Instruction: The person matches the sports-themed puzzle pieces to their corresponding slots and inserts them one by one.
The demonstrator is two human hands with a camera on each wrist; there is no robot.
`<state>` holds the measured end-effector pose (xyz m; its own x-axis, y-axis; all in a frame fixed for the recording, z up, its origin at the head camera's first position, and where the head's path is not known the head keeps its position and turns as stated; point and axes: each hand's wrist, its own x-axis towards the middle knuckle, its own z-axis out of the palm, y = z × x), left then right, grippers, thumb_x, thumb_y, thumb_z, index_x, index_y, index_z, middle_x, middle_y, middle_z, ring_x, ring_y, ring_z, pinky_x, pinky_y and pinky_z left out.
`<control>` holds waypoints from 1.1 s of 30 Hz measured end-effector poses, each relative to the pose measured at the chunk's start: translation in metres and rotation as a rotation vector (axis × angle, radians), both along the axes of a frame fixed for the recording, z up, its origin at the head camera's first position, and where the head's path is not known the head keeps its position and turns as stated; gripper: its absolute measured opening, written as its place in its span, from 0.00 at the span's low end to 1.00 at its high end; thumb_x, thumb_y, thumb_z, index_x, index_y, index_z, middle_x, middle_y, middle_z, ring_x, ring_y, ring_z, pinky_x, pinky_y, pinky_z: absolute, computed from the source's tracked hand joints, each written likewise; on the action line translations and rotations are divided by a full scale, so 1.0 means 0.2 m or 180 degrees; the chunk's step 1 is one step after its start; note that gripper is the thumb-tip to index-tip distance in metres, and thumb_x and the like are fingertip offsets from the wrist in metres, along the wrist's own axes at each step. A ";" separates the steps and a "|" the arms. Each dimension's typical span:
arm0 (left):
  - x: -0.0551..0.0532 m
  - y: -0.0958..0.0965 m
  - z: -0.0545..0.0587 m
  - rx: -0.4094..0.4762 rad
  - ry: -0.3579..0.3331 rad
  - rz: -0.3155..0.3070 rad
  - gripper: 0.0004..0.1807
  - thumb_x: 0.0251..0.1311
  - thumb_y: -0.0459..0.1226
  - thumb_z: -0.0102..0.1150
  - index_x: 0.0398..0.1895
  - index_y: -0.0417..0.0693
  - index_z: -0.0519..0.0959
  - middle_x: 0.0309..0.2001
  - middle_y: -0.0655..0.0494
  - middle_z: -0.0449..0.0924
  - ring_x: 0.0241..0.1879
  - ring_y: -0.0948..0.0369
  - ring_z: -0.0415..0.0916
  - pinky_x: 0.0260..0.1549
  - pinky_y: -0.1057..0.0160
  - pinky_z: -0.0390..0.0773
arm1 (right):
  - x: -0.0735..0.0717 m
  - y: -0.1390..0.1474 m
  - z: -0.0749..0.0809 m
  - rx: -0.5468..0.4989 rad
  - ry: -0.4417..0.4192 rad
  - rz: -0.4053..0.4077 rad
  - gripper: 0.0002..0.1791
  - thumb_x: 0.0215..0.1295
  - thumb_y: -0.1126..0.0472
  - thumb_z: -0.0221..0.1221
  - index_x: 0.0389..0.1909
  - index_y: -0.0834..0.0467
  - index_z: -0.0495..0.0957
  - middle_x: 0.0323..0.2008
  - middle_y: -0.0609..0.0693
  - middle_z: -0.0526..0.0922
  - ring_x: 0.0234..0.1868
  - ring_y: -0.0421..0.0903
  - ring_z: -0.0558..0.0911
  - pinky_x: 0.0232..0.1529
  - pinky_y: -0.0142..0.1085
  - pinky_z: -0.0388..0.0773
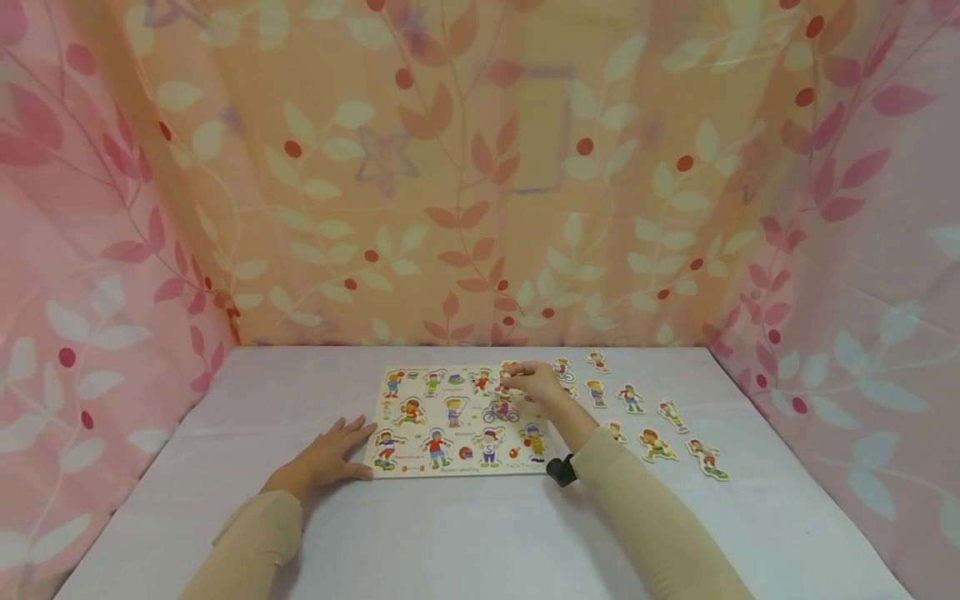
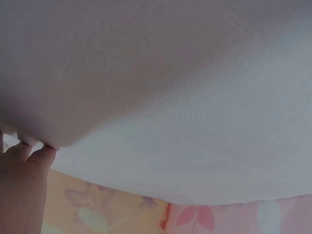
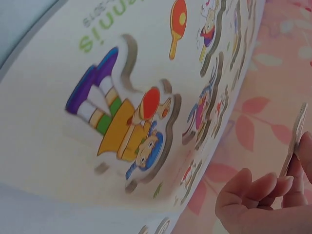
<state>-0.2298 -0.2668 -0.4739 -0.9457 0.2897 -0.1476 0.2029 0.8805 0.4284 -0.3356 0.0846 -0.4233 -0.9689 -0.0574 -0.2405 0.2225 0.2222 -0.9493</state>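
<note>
A pale puzzle board (image 1: 435,419) printed with figures of children at sports lies on the white table. Over its far right part, my right hand (image 1: 542,383) pinches a small flat puzzle piece (image 3: 294,139), seen nearly edge-on in the right wrist view, its picture hidden there. Below that hand is the board's cyclist picture (image 1: 500,410). My left hand (image 1: 330,450) rests on the table at the board's left edge, fingers spread and fingertips near the edge. In the left wrist view, only part of the left hand (image 2: 24,180) shows.
Several loose figure pieces lie right of the board, among them a runner (image 1: 657,446), a skateboarder (image 1: 707,459) and a roller skater (image 1: 631,398). A dark object (image 1: 561,471) shows at the right wrist. Patterned curtains (image 1: 465,167) enclose the table's back and sides.
</note>
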 end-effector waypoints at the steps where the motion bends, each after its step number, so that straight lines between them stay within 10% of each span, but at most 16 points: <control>1: 0.00 0.00 0.00 0.0003 0.0002 -0.0010 0.51 0.47 0.56 0.69 0.71 0.39 0.63 0.72 0.32 0.52 0.70 0.29 0.41 0.61 0.26 0.45 | 0.00 -0.01 0.00 -0.0029 -0.0010 -0.0003 0.06 0.62 0.64 0.65 0.38 0.59 0.79 0.41 0.55 0.84 0.33 0.47 0.70 0.39 0.40 0.72; 10: 0.03 0.01 0.02 0.0093 -0.0055 -0.0013 0.50 0.48 0.55 0.69 0.70 0.37 0.62 0.72 0.31 0.51 0.69 0.29 0.40 0.62 0.27 0.44 | -0.02 -0.11 -0.05 -0.0089 -0.0050 0.0068 0.07 0.60 0.64 0.67 0.37 0.59 0.81 0.36 0.50 0.83 0.18 0.39 0.59 0.23 0.33 0.58; 21: 0.03 0.01 0.03 0.0118 -0.0093 0.0009 0.50 0.49 0.55 0.69 0.71 0.38 0.62 0.72 0.32 0.51 0.70 0.30 0.39 0.63 0.28 0.43 | -0.02 -0.24 -0.04 0.0086 0.0113 0.0297 0.06 0.59 0.64 0.67 0.36 0.60 0.82 0.49 0.54 0.79 0.38 0.47 0.73 0.36 0.40 0.72; 28: 0.03 0.01 0.04 0.0088 -0.0112 0.0059 0.50 0.48 0.55 0.69 0.71 0.40 0.62 0.73 0.34 0.51 0.71 0.31 0.39 0.64 0.29 0.43 | -0.03 -0.33 -0.03 -0.0055 0.0045 0.0383 0.06 0.59 0.64 0.67 0.35 0.59 0.81 0.41 0.52 0.83 0.16 0.38 0.57 0.21 0.32 0.57; 33: 0.03 0.02 0.06 0.0133 -0.0060 -0.0012 0.49 0.49 0.53 0.70 0.71 0.37 0.62 0.72 0.32 0.51 0.70 0.30 0.39 0.63 0.28 0.44 | -0.05 -0.39 -0.04 -0.0096 0.0011 0.0404 0.05 0.59 0.65 0.68 0.35 0.58 0.82 0.42 0.51 0.82 0.17 0.39 0.58 0.20 0.32 0.55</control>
<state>-0.2230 -0.2633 -0.4628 -0.9417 0.2996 -0.1530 0.1978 0.8610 0.4687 -0.3462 0.0063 -0.4317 -0.9542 -0.1867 -0.2337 0.1912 0.2198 -0.9566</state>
